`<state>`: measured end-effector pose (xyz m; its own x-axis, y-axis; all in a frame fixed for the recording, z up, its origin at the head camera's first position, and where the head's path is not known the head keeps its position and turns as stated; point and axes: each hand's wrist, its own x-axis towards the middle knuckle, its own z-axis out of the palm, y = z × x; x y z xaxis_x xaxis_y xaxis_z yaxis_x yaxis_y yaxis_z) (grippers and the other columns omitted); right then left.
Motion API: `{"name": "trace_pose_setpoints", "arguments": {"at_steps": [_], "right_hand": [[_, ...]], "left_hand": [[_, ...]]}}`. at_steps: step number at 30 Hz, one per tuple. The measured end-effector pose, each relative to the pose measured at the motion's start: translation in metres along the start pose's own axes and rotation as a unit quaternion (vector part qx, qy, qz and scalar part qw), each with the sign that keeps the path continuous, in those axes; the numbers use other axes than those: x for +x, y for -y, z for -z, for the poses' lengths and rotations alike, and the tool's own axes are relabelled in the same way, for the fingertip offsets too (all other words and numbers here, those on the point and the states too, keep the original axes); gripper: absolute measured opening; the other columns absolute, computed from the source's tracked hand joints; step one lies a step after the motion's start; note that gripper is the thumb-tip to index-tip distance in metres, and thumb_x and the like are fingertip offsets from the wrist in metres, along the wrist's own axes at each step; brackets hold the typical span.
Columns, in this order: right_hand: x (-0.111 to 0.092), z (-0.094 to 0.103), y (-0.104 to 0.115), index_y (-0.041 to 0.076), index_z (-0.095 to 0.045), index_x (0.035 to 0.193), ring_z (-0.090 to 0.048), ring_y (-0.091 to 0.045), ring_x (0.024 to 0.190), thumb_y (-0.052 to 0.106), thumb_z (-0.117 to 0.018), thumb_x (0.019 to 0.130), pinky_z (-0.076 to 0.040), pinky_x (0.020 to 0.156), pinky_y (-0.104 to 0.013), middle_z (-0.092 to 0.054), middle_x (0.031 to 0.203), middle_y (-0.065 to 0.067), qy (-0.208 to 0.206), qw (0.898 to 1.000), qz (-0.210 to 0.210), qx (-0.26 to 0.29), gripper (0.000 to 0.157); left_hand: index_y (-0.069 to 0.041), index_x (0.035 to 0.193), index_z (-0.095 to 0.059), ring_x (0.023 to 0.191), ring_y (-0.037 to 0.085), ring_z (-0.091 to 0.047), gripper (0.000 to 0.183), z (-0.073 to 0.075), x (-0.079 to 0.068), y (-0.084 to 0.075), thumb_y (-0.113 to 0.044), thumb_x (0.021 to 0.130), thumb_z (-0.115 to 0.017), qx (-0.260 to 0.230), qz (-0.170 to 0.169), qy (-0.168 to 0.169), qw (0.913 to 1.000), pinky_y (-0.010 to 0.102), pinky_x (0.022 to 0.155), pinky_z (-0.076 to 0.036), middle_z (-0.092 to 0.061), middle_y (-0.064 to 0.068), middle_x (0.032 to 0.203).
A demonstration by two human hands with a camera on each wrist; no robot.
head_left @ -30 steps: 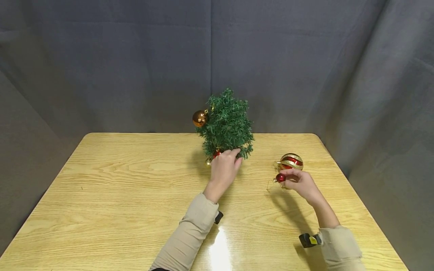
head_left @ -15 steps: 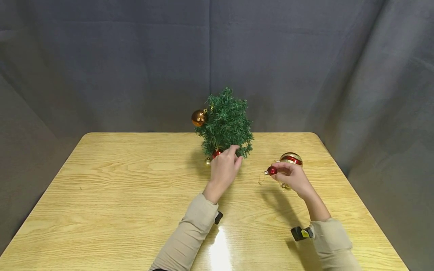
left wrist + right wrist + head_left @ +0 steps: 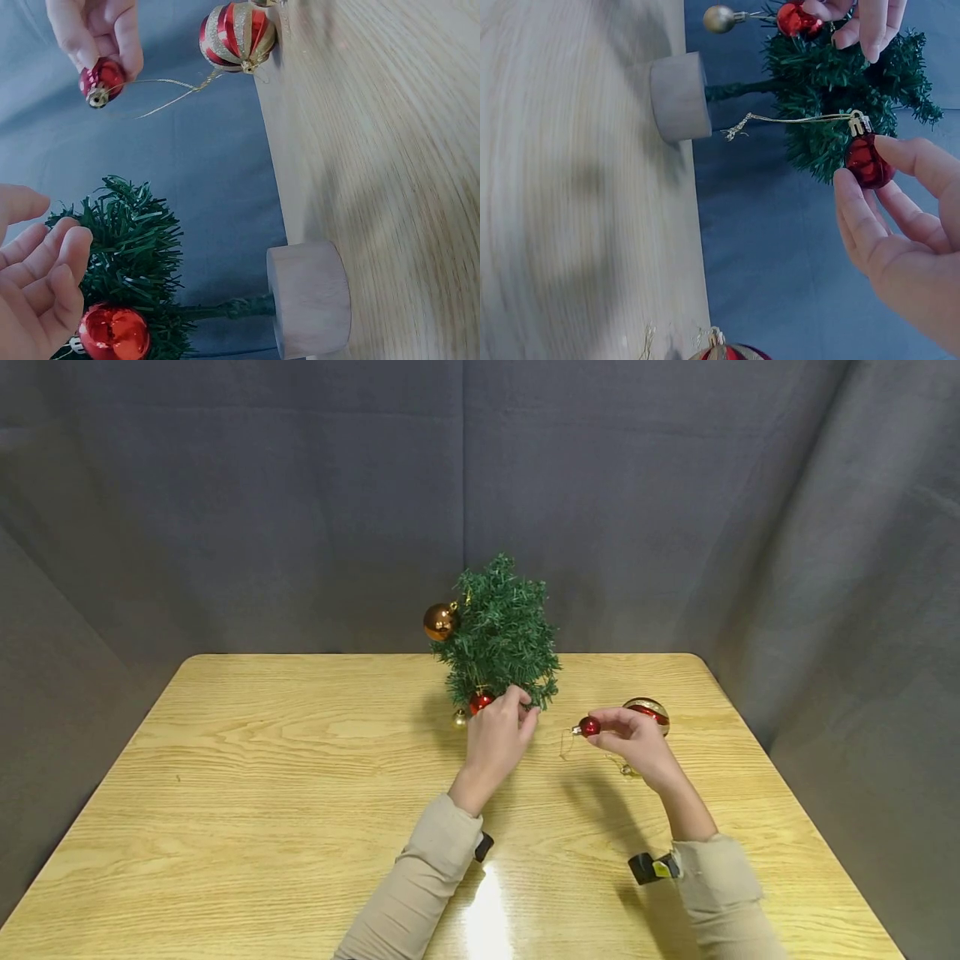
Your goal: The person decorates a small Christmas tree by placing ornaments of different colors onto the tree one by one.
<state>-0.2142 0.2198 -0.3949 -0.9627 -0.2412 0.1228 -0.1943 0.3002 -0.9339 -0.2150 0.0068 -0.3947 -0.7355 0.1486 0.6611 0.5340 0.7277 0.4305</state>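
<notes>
In the head view my right hand [image 3: 637, 747] pinches a small dark red Christmas bauble [image 3: 590, 727] between thumb and fingertips. A gold cord loop [image 3: 799, 119] dangles from the bauble's cap, as the right wrist view shows. My left hand [image 3: 497, 739] is at the lower front of a small artificial Christmas tree [image 3: 502, 627], its fingers loosely bent beside the branches and gripping nothing visible. Close to that hand hang a bright red bauble [image 3: 114, 332] and a small gold bauble [image 3: 719, 19]. A copper bauble [image 3: 440, 621] hangs on the tree's upper left.
A red and gold striped bauble [image 3: 648, 712] lies on the wooden table [image 3: 262, 777], partly behind my right hand. Nearer the front lies a small gold ornament [image 3: 626, 769]. The tree stands on a round wooden base [image 3: 311, 300], before a grey curtain [image 3: 300, 510].
My right hand has carried the dark red bauble leftward and slightly away from me, closer to the tree. My left hand has stayed almost in place, its index finger bending slightly more.
</notes>
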Motion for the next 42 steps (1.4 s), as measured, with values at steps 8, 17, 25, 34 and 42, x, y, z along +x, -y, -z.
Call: {"name": "trace_pose_setpoints", "arguments": {"at_steps": [8,17,25,34,42], "right_hand": [[0.006,-0.008,0.011,-0.011,-0.052,0.114,-0.058,-0.008,0.086,0.002,-0.063,0.082,-0.048,0.073,-0.022,-0.056,0.103,-0.019,-0.016,1.000,0.008,0.020,0.037],[0.012,-0.013,0.020,-0.011,-0.053,0.113,-0.056,-0.011,0.088,-0.001,-0.062,0.081,-0.047,0.075,-0.022,-0.059,0.094,0.003,-0.030,0.997,0.021,0.073,0.035],[0.013,-0.017,0.022,-0.007,-0.058,0.107,-0.057,-0.011,0.083,-0.002,-0.063,0.080,-0.048,0.073,-0.022,-0.062,0.090,0.003,-0.015,0.991,0.042,0.126,0.028],[0.013,-0.017,0.019,0.008,-0.064,0.102,-0.058,-0.012,0.083,-0.004,-0.063,0.080,-0.049,0.073,-0.024,-0.062,0.092,0.000,0.024,0.986,0.060,0.154,0.025],[0.012,-0.017,0.019,0.013,-0.066,0.099,-0.059,-0.014,0.085,-0.012,-0.056,0.081,-0.049,0.074,-0.023,-0.062,0.094,0.000,0.050,0.980,0.069,0.182,0.032]], "left_hand": [[-0.004,0.091,-0.057,0.046,0.010,-0.051,0.015,-0.002,-0.002,0.000,-0.014,0.082,-0.065,-0.020,0.013,-0.011,0.9997,0.017,0.037,-0.030,-0.063,0.002,0.068],[-0.005,0.092,-0.060,0.047,0.010,-0.052,0.014,-0.004,-0.005,-0.001,-0.017,0.084,-0.062,-0.036,0.019,0.004,0.9992,0.016,0.037,-0.031,-0.064,0.002,0.072],[-0.005,0.087,-0.065,0.050,0.009,-0.052,0.015,-0.004,-0.006,-0.001,-0.020,0.086,-0.060,-0.044,0.007,0.004,0.9990,0.017,0.042,-0.035,-0.061,0.001,0.067],[-0.003,0.090,-0.063,0.048,0.007,-0.051,0.017,-0.005,-0.006,-0.002,-0.018,0.083,-0.064,-0.067,-0.013,0.002,0.9976,0.015,0.041,-0.034,-0.059,-0.002,0.060],[-0.003,0.103,-0.065,0.046,0.004,-0.043,0.022,-0.005,-0.005,-0.005,-0.013,0.084,-0.061,-0.084,-0.027,0.055,0.9946,0.014,0.043,-0.032,-0.053,-0.004,0.057]]}}
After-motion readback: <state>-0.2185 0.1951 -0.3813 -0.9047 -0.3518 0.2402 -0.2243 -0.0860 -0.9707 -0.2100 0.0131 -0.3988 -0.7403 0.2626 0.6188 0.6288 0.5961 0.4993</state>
